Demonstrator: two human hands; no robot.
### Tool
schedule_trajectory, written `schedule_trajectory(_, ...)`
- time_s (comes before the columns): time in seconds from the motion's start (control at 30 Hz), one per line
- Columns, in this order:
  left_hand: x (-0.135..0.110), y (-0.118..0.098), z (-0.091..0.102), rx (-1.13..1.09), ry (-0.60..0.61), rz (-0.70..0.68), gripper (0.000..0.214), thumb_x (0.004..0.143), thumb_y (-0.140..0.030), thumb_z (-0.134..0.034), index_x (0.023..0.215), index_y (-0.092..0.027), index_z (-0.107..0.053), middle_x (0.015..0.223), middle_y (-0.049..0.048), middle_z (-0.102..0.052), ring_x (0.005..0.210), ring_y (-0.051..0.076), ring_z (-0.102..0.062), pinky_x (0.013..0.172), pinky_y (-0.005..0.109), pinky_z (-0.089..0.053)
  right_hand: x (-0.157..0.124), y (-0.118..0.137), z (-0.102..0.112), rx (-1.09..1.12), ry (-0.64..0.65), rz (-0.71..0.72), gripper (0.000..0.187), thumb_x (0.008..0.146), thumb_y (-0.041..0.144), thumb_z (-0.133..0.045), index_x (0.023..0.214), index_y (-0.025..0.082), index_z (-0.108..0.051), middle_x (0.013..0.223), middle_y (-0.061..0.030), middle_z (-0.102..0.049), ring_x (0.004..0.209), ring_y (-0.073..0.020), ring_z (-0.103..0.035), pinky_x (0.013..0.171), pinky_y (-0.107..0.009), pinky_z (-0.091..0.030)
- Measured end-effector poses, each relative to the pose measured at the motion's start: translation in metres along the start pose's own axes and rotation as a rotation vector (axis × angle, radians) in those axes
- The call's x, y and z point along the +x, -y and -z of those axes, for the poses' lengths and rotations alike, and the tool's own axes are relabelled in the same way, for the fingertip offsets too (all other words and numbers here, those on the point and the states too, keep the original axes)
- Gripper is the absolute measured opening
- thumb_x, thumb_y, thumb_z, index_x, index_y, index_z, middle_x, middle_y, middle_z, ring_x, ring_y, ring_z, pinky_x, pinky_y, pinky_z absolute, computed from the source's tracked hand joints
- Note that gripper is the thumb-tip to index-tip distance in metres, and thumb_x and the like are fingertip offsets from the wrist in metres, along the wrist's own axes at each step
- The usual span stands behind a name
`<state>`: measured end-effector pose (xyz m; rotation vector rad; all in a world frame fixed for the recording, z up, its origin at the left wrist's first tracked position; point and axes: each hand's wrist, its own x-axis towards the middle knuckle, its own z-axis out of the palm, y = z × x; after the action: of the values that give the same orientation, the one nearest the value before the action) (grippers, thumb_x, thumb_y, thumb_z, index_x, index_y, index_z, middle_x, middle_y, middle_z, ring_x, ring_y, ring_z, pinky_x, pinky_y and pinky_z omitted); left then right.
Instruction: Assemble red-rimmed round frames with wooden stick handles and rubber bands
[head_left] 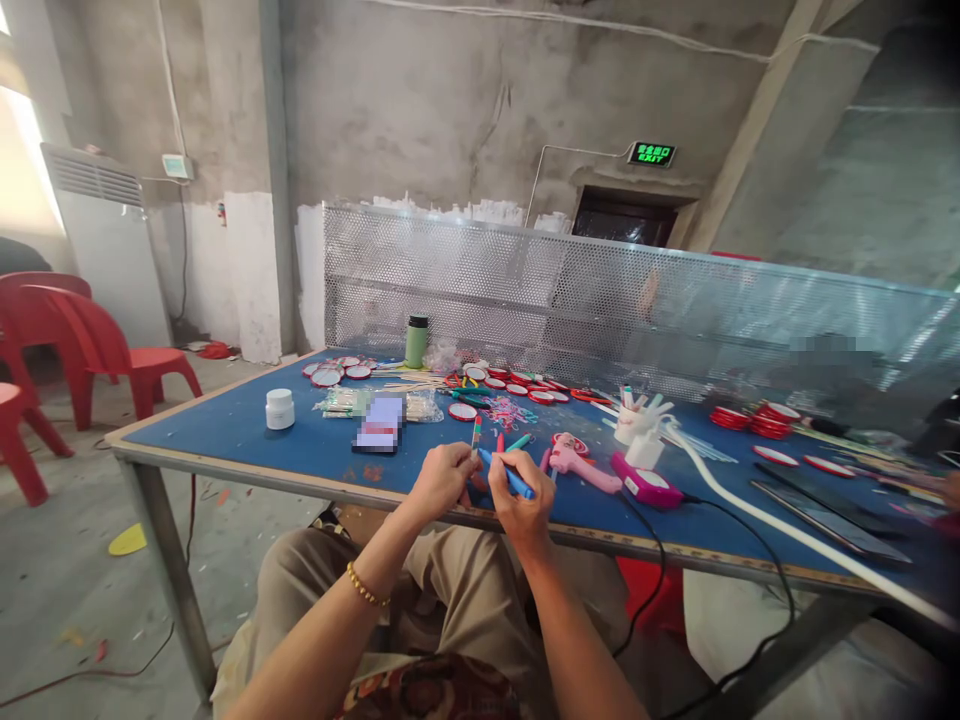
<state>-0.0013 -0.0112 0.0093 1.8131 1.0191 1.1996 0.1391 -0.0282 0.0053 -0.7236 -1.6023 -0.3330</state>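
Note:
My left hand (444, 476) is closed around a short, slim white stick (476, 436) with red and green bands near its upper end. In my right hand (523, 505) is a blue marker pen (517, 483), gripped like a writing tool, its tip end close to the stick. Both hands are near the table's front edge, almost touching each other. Just beyond them lie a red pen (500, 441) and a teal pen (519, 443). A pink hot-glue gun (585, 468) rests right of my right hand.
On the blue table (247, 440) are a phone (380, 424), a white jar (280, 409), a green bottle (417, 342), several red-rimmed discs (463, 412) and a magenta corded box (646, 484). A perforated metal screen (450, 280) lines the back. Another person's hand (952, 492) shows at far right.

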Motion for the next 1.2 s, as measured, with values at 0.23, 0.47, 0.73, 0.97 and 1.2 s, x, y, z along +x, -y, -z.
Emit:
schedule_trajectory(0.23, 0.0004, 0.0013, 0.0, 0.019, -0.013, -0.003, 0.034, 0.09, -0.041, -0.046, 0.065, -0.018, -0.051, 0.057, -0.0022, -0.063, 0.04, 0.011, -0.058, 0.044, 0.019, -0.036, 0.0012, -0.0004, -0.0005, 0.01, 0.014, 0.006, 0.014, 0.09, 0.018, -0.056, 0.077, 0.02, -0.059, 0.065, 0.0012, -0.063, 0.056, -0.0113, -0.059, 0.059, -0.022, -0.046)
schedule_trajectory(0.47, 0.0003, -0.0003, -0.0005, 0.01, -0.011, 0.002, 0.034, 0.089, -0.041, -0.045, 0.063, -0.018, -0.049, 0.058, -0.0018, -0.064, 0.039, 0.011, -0.058, 0.043, 0.019, -0.035, 0.0002, -0.0014, -0.001, 0.009, 0.022, 0.0, 0.015, 0.091, 0.018, -0.056, 0.077, 0.019, -0.059, 0.064, 0.0015, -0.062, 0.057, -0.0112, -0.058, 0.059, -0.022, -0.046)
schedule_trajectory(0.73, 0.0, 0.0, -0.0004, -0.001, -0.009, 0.0, 0.033, 0.088, -0.04, -0.045, 0.064, -0.018, -0.05, 0.059, -0.0027, -0.064, 0.039, 0.011, -0.058, 0.041, 0.019, -0.035, 0.0001, -0.0016, 0.0, 0.014, 0.019, 0.009, 0.014, 0.091, 0.017, -0.056, 0.077, 0.02, -0.059, 0.065, 0.0016, -0.063, 0.057, -0.0112, -0.058, 0.06, -0.022, -0.046)
schedule_trajectory(0.97, 0.0002, 0.0011, -0.0009, 0.003, -0.012, -0.007, 0.033, 0.089, -0.04, -0.045, 0.064, -0.018, -0.05, 0.057, -0.0028, -0.063, 0.038, 0.011, -0.058, 0.042, 0.02, -0.036, 0.0001, -0.0022, -0.0012, 0.017, 0.025, 0.011, 0.014, 0.091, 0.017, -0.056, 0.078, 0.019, -0.059, 0.066, 0.0015, -0.063, 0.058, -0.011, -0.059, 0.06, -0.022, -0.046)
schedule_trajectory(1.2, 0.0016, 0.0018, -0.0006, 0.012, -0.016, -0.018, 0.032, 0.088, -0.037, -0.046, 0.063, -0.018, -0.05, 0.054, -0.0034, -0.061, 0.038, 0.01, -0.057, 0.043, 0.019, -0.036, 0.0001, -0.0025, -0.0009, 0.015, 0.024, 0.015, 0.013, 0.09, 0.017, -0.056, 0.078, 0.019, -0.059, 0.066, 0.001, -0.063, 0.058, -0.0115, -0.059, 0.061, -0.022, -0.047)
